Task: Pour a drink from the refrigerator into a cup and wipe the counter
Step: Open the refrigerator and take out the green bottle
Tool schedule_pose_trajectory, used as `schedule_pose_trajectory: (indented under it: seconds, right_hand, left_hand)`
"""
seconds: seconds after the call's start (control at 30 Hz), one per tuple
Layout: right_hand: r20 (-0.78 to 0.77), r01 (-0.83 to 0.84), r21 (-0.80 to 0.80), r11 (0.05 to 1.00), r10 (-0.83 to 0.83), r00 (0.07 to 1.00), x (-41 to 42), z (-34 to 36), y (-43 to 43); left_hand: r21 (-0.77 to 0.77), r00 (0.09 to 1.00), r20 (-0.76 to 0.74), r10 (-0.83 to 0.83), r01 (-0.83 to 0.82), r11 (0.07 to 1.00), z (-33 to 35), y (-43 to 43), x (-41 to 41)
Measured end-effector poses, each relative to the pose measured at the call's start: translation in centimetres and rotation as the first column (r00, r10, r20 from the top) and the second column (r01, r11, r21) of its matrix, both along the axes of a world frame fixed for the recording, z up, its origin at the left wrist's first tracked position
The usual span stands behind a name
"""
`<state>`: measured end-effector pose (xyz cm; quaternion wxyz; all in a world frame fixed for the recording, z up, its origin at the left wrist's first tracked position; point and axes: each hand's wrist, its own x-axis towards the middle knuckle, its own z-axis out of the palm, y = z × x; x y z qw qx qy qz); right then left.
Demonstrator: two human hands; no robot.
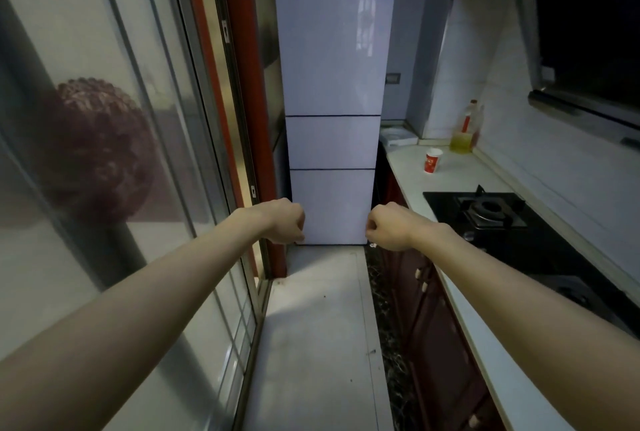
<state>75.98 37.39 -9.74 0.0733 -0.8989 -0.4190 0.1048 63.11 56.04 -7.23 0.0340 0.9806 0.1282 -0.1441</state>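
A tall white three-door refrigerator (332, 84) stands at the far end of a narrow kitchen, all doors closed. A red and white paper cup (433, 160) stands on the white counter (412, 174) to the right of it. Both my arms reach forward. My left hand (285, 225) and my right hand (388, 227) are curled into loose fists with nothing in them, in front of the refrigerator's bottom door and apart from it.
A bottle of yellow oil (465, 129) stands at the counter's back corner. A black gas hob (491, 219) lies in the counter on the right, over dark red cabinets (433, 319). A sliding glass door (121, 153) lines the left. The pale floor (318, 326) runs between.
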Motion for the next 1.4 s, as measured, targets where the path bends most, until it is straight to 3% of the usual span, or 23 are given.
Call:
schedule_pose_trajectory:
  seconds: [0.13, 0.3, 0.93, 1.13, 1.4]
  right_hand:
    - [0.016, -0.02, 0.011, 1.0, 0.02, 1.0, 4.8, 0.3, 3.5]
    - [-0.004, -0.03, -0.047, 0.998, 0.03, 1.0, 9.3, -1.1, 7.1]
    - [0.012, 0.064, -0.017, 0.998, -0.064, 0.998, 26.1, -0.8, 27.3]
    - [-0.038, 0.097, 0.009, 0.995, -0.096, 0.995, 30.5, -1.1, 31.2]
    - [0.006, 0.05, -0.017, 0.999, -0.05, 0.999, 39.4, -1.2, 36.0]
  left_hand:
    - [0.0, 0.998, 0.059, 0.024, -0.024, 1.0, 0.4, 2.9, 4.5]
    - [-0.013, 0.999, -0.033, 0.031, -0.031, 0.999, -1.6, 6.3, 8.8]
    - [-0.062, 0.999, -0.017, -0.027, 0.026, 0.998, -1.7, 28.0, 27.0]
    - [-0.054, 0.999, -0.007, -0.051, 0.05, 0.997, -2.1, 31.8, 32.9]
    - [-0.048, 0.999, -0.047, -0.027, 0.024, 0.999, -3.0, 36.9, 40.8]
